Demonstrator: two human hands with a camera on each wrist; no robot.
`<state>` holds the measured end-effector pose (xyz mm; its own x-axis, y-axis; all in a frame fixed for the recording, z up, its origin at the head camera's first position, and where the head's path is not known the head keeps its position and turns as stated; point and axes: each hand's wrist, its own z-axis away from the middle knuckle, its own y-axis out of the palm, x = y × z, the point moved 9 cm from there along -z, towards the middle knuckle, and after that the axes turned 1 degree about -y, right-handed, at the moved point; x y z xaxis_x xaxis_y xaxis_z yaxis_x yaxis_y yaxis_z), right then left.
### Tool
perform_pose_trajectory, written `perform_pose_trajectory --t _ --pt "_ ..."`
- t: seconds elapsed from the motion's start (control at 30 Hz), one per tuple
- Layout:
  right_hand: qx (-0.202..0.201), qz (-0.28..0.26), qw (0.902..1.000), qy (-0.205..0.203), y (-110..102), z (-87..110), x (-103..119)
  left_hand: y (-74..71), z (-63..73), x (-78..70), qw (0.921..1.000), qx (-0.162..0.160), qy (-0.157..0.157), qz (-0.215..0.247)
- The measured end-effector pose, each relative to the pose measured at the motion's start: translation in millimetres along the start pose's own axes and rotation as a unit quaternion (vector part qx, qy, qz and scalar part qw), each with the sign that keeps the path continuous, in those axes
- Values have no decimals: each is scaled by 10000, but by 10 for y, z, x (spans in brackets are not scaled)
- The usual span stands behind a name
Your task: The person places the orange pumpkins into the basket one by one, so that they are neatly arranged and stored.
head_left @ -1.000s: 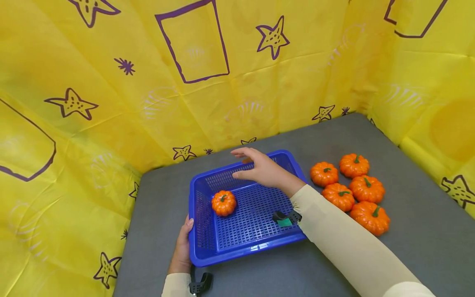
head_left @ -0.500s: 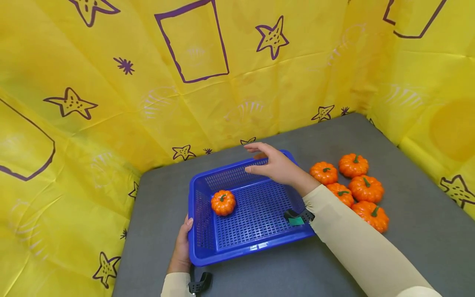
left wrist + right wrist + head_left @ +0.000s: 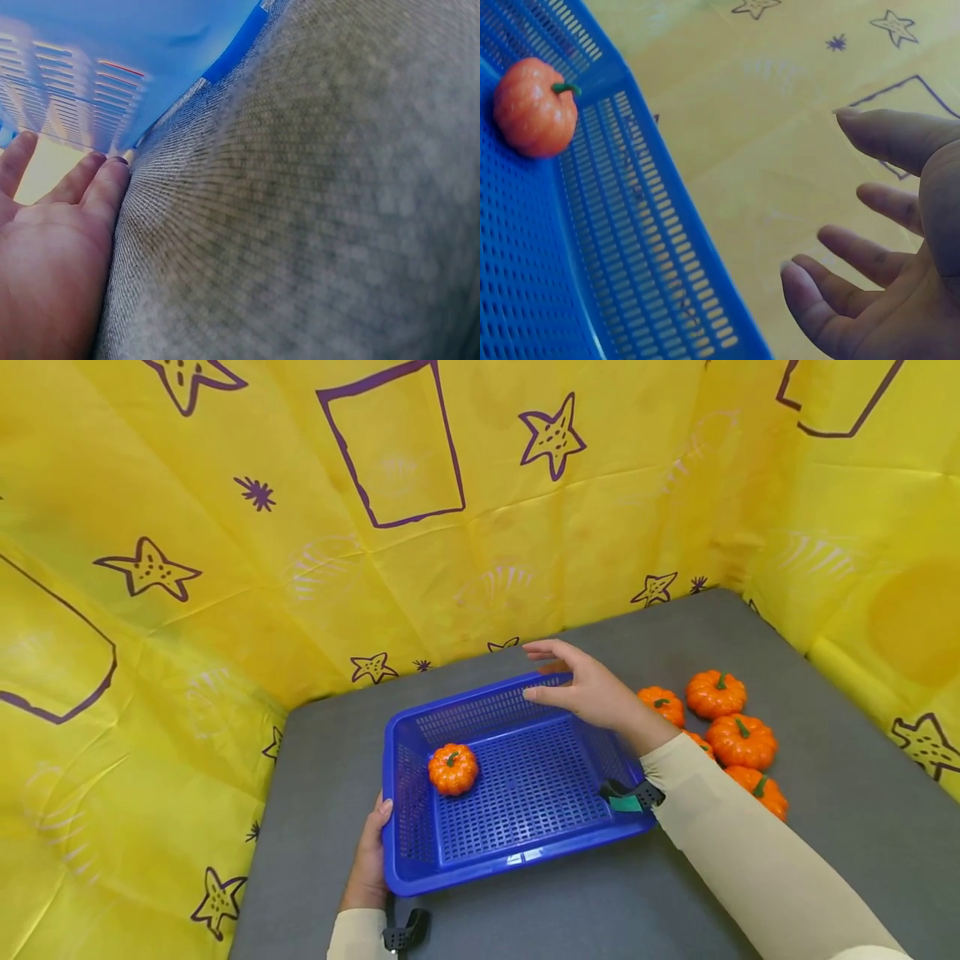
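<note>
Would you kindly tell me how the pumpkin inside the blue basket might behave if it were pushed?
The pumpkin would probably roll unevenly, given its round, ribbed sides. Its glossy surface suggests it may be somewhat slippery. The raised walls of the blue basket should likely stop it rolling out.

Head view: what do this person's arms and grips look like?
Long, pale beige fabric sleeves. Black perforated wrist straps show on both sides, the right one with a flat green patch. Left grip and right grip wear no gloves.
</note>
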<state>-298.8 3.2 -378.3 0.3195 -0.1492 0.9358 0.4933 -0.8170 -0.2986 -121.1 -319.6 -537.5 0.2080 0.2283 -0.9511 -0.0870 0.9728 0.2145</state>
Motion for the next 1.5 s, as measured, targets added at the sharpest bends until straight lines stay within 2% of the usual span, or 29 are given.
perform_pose_trajectory --t 0.37,0.8,1.23,1.5 --pt "-214 172 9995 143 -193 172 -139 -5 -10 3 10000 -52 -16 -71" --pt "-404 365 9978 385 -460 350 -202 10 -10 -25 9997 43 182 -185" --pt "-868 229 9946 530 -806 591 -288 -5 -13 -7 10000 28 74 16" --pt "-983 398 9922 652 -960 720 -331 27 -20 -29 9995 232 210 -39"
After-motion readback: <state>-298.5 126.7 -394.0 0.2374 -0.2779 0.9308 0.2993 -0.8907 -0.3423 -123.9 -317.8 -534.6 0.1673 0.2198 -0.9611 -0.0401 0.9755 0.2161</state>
